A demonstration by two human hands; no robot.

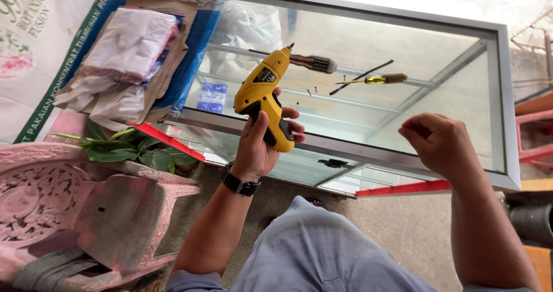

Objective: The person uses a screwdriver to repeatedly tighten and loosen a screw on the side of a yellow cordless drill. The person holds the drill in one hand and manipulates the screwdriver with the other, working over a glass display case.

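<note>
My left hand grips a yellow and black cordless screwdriver, its bit pointing up and away over a glass cabinet with an aluminium frame that lies on its side. A black watch sits on that wrist. My right hand hovers above the cabinet's near edge, fingers curled into a loose fist, with nothing visible in it. On the glass lie a screwdriver with a striped handle, a yellow-handled screwdriver, a thin black strip and a few small dark screws.
A pink carved plastic chair stands at the lower left with green leaves beside it. Folded white cloth and cardboard lie on a blue sheet at the upper left. Red strips edge the cabinet. My grey-trousered knee fills the bottom.
</note>
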